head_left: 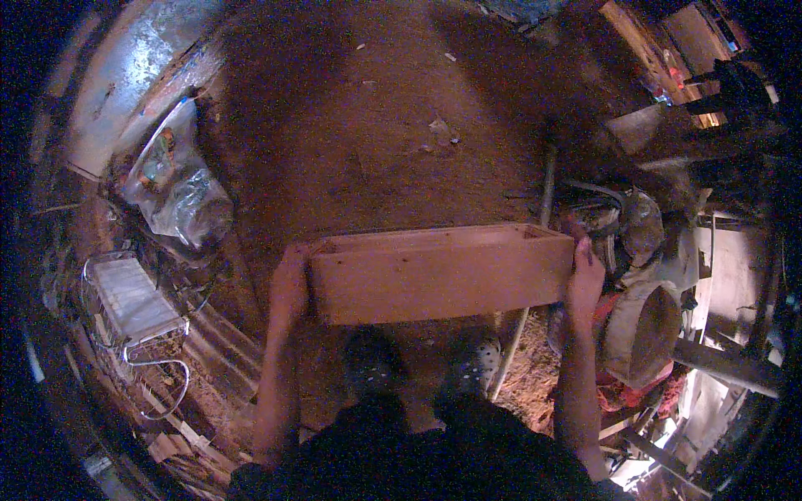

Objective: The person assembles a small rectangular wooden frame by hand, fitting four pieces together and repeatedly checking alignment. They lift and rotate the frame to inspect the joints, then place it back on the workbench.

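Note:
A long, narrow wooden box (443, 274) with an open top is held up in front of my body, above my feet. My left hand (292, 271) is closed round its left end, and my right hand (587, 271) grips the right end. The box runs almost level, its right side slightly higher. Two small dark spots show on its near wall. The inside is mostly hidden behind that wall. Some fingers of both hands are lost in dim light.
Brown dirt floor (393, 159) stretches ahead, with small scraps on it. Left are a clear plastic bag (180, 196) and a metal-framed rack (138, 292). On the right stand a thin pole (548, 179), a round pale container (639, 334) and piled clutter. Wood pieces (180, 442) lie lower left.

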Demonstrator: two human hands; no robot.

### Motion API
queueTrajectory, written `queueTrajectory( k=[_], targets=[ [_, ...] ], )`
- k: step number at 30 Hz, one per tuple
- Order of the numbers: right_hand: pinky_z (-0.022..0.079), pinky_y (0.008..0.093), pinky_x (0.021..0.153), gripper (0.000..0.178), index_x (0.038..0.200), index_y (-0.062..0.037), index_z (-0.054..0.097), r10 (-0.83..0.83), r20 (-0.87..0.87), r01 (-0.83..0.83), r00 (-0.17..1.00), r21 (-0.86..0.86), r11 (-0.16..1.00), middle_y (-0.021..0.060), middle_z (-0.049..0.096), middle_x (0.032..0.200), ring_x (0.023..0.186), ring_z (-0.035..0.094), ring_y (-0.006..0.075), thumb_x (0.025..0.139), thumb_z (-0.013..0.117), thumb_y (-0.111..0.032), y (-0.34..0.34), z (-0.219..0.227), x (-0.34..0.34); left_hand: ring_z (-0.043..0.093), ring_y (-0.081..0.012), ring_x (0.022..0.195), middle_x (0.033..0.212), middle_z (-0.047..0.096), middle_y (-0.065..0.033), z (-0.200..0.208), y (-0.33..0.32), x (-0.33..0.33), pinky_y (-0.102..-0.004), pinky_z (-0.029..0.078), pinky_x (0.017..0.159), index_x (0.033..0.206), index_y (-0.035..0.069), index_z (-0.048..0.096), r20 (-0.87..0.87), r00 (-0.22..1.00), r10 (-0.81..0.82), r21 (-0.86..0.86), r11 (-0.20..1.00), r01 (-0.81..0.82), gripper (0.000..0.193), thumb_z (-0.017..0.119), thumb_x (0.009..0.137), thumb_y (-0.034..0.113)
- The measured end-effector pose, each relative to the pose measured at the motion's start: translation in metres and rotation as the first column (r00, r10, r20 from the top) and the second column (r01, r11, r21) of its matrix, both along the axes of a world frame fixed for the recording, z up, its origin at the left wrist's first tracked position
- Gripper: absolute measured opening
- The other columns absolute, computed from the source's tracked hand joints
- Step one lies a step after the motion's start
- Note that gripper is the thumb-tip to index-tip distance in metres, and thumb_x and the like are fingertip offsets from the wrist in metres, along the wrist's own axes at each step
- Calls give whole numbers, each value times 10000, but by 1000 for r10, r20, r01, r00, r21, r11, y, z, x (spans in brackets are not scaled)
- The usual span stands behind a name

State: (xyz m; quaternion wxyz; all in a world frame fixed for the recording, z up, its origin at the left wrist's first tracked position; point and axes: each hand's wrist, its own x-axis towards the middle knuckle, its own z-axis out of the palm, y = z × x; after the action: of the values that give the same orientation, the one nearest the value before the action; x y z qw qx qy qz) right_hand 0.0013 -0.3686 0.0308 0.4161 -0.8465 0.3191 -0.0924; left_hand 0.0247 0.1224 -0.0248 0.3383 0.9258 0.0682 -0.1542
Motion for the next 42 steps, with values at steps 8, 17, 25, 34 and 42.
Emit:
queueTrajectory(
  k=[8,17,25,34,42],
  targets=[
    [480,368,821,622,1079,64,692,57,-269,-12,961,164,986,172,712,1002,881,639,253,1006,527,-531,-23,29,-33,631,-359,995,1071,662,-182,72,-21,-20,-395,490,944,1261,17,574,-185,961,208,-300,919,-256,510,597,937,410],
    [507,374,699,617,931,71,726,214,-552,-274,806,-27,961,142,726,836,735,642,198,875,709,-543,-12,56,4,615,-459,1158,1229,640,-302,103,-37,7,-494,504,970,1387,-18,449,-333,942,47,151,989,4,927,809,727,524],
    [547,473,692,629,822,107,690,212,-769,-533,603,-191,824,272,708,819,788,727,384,714,841,-494,7,63,22,634,-483,1089,1145,661,-321,90,-35,6,-528,508,952,1440,-16,412,-406,914,-2,327,933,148,898,733,802,527],
    [535,483,684,391,901,55,711,170,-765,-500,621,-220,838,264,704,835,798,716,393,729,758,-293,16,52,-18,672,-510,861,883,694,-305,81,-50,-35,-571,549,789,1512,61,302,-249,968,22,250,967,42,767,635,908,395],
    [521,430,648,409,941,56,712,248,-513,-405,822,-220,887,227,714,788,719,720,322,727,752,-291,21,70,-16,682,-479,847,897,710,-264,110,-41,-31,-540,568,752,1585,209,196,170,984,-48,256,967,3,1148,840,635,228]
  ],
)
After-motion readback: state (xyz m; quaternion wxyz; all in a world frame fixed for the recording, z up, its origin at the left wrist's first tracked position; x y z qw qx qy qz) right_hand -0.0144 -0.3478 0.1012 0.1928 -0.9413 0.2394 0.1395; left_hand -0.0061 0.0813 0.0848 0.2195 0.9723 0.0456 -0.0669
